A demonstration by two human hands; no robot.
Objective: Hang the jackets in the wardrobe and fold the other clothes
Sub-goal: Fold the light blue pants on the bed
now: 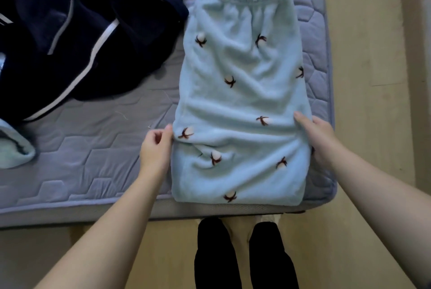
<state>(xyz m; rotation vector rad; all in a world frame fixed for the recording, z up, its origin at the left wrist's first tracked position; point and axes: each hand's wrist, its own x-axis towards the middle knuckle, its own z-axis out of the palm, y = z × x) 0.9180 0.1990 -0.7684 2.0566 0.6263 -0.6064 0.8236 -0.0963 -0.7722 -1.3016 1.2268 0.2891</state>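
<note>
Light blue fleece trousers (242,92) with small brown-and-white motifs lie folded lengthwise on the mattress (93,148), elastic waistband at the far end. My left hand (156,148) pinches the trousers' left edge between thumb and fingers. My right hand (317,139) grips the right edge, fingers tucked under the fabric. A dark navy jacket (81,31) with white and grey stripes lies crumpled at the far left.
A piece of light blue fleece (16,148) shows at the left edge. The mattress's near edge (93,211) runs across below my hands. Beige floor (373,78) lies to the right, and my dark-trousered legs (245,253) stand below.
</note>
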